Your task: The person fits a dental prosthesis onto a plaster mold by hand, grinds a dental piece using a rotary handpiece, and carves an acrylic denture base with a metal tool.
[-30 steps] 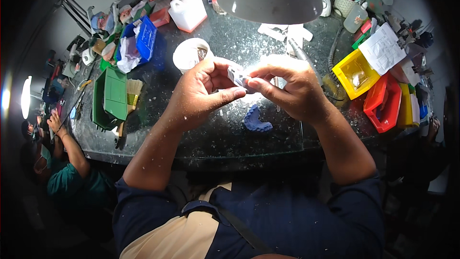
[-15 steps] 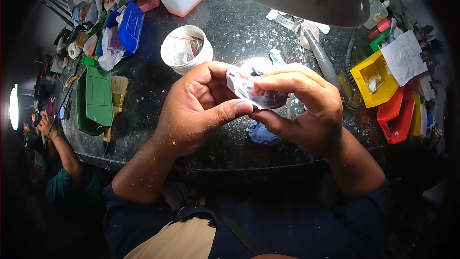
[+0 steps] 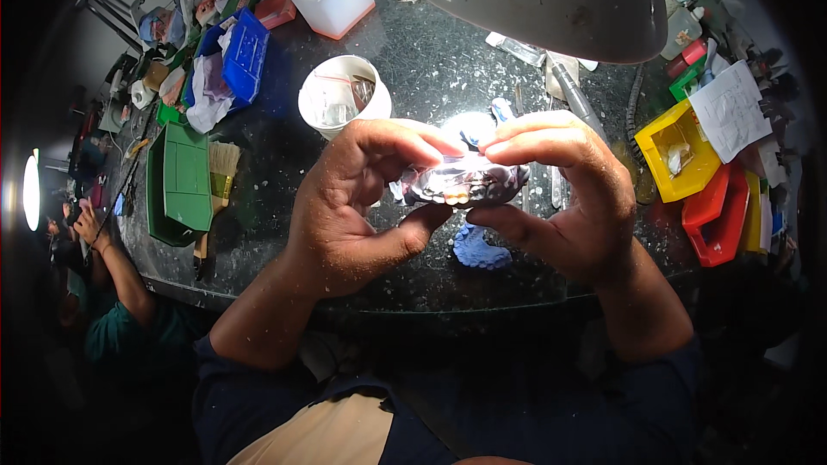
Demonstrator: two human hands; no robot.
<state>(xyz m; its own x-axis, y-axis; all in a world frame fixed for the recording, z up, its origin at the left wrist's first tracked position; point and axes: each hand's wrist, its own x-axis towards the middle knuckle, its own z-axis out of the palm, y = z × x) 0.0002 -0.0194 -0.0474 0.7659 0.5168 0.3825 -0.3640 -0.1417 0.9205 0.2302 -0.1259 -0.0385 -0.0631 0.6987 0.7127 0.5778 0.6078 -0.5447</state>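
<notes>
Between my two hands, above the dark bench, I hold a pale, glossy dental model [image 3: 467, 181] with its row of teeth facing me. My left hand [image 3: 349, 202] pinches its left end, thumb below and fingers on top. At the other end my right hand [image 3: 581, 198] grips it the same way. A blue, curved, rough piece [image 3: 479, 248] lies on the bench just below the model. Behind my fingers sits a brightly lit white and blue piece [image 3: 469, 128], partly hidden.
A white tub [image 3: 327, 125] stands behind my left hand. Left are a green bin [image 3: 179, 185], a brush [image 3: 224, 164] and a blue bin [image 3: 247, 56]. A lamp shade [image 3: 534, 0] hangs ahead. Yellow [image 3: 680, 181] and red bins [image 3: 715, 237] stand right. Another person's arm [image 3: 125, 280] shows far left.
The dental model has been turned so its teeth now face me, and both hands have shifted their hold to its two ends. The blue piece shows more fully.
</notes>
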